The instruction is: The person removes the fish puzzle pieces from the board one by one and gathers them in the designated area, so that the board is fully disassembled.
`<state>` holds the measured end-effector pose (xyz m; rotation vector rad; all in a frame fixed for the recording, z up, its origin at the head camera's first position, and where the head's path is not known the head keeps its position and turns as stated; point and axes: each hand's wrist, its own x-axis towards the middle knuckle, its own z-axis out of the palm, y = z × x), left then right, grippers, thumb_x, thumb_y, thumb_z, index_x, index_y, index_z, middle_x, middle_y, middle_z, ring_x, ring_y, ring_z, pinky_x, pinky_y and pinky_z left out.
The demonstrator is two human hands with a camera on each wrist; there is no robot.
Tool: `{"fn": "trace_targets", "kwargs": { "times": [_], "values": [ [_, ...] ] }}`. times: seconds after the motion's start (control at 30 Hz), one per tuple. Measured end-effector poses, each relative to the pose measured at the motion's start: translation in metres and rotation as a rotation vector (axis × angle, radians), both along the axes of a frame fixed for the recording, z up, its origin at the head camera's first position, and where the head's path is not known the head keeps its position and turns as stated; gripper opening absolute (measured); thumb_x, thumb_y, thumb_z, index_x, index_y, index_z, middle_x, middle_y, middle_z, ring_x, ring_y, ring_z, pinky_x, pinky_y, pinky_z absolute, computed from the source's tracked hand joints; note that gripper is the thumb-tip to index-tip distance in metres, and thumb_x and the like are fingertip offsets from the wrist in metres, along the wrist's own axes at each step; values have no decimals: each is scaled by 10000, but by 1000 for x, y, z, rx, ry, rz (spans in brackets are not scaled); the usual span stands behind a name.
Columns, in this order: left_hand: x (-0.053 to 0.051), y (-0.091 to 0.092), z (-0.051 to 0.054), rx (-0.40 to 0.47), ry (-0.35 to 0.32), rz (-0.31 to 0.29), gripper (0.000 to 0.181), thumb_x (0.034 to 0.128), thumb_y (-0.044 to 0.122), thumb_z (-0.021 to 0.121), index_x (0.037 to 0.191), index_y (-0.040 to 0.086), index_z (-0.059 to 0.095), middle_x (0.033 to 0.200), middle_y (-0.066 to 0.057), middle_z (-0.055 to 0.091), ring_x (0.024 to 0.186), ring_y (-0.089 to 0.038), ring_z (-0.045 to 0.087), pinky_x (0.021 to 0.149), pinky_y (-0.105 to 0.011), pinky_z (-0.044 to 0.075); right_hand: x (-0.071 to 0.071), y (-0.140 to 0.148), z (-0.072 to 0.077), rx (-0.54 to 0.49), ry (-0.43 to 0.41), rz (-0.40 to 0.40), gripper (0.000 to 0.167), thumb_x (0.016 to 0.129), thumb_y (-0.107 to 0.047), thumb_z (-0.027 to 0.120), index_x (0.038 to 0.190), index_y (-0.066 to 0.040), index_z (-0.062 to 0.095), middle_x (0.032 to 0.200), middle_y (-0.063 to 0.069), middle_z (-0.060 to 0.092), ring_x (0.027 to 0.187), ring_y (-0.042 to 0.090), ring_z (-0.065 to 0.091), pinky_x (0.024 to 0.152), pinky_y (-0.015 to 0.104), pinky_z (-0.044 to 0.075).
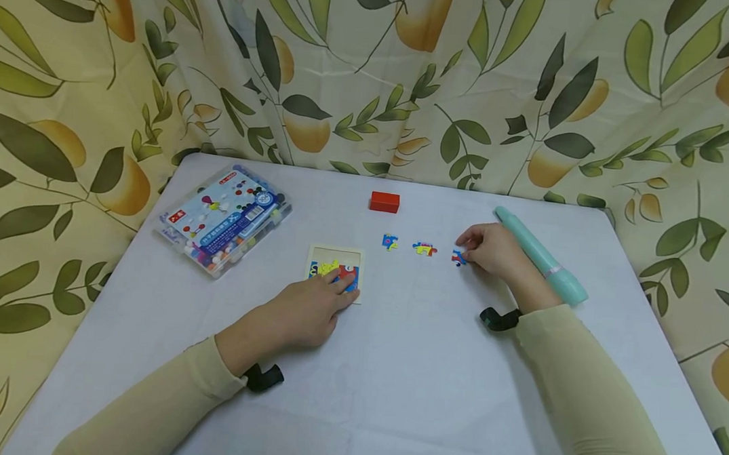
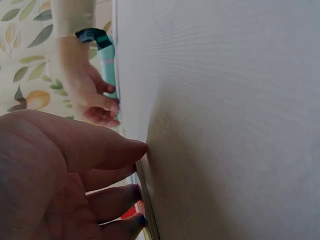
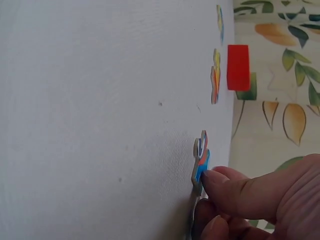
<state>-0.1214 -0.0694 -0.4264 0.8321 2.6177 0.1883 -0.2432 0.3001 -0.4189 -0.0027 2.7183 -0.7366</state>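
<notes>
My left hand (image 1: pixel 304 308) lies over a small wooden puzzle tray (image 1: pixel 337 251), its spread fingertips touching the yellow, red and blue pieces inside. In the left wrist view the thumb (image 2: pixel 117 149) meets the tray's edge. Part of the tray's picture is hidden under the fingers; its far strip shows bare wood. On the right, my right hand (image 1: pixel 490 250) pinches a blue, red and white jigsaw piece (image 3: pixel 201 167) by its edge, at the tabletop. Left of it lie a yellow and red jigsaw piece (image 1: pixel 425 249) and a blue and yellow jigsaw piece (image 1: pixel 390 242).
A red block (image 1: pixel 384 202) stands behind the loose pieces. At the back left is a clear plastic case (image 1: pixel 223 218) of small coloured parts. A mint-green tapered tube (image 1: pixel 540 255) lies just beyond the right hand. White cloth (image 1: pixel 394 392) covers the table; a patterned curtain hangs behind.
</notes>
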Motion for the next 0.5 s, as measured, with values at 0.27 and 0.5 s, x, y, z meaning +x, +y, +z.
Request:
{"fn": "trace_targets", "kwargs": {
  "times": [0.27,0.5],
  "values": [
    [0,-5,-2,92,7,-21,551,1101,258,558,1643,197,476,1768,-26,354,1657,-316,308,1312,-513,353,3,-19,7,-18,58,31,269,987,-65,703,1247,-100,766,1063,137,639,931,298,588,725,327,504],
    [2,-9,-3,108,41,-68,548,1117,272,548,1652,194,459,1767,-51,348,1670,-298,270,1329,-507,318,7,-56,13,-67,63,109,251,981,-55,704,1215,-107,778,1050,130,664,924,298,600,731,321,524]
  ]
}}
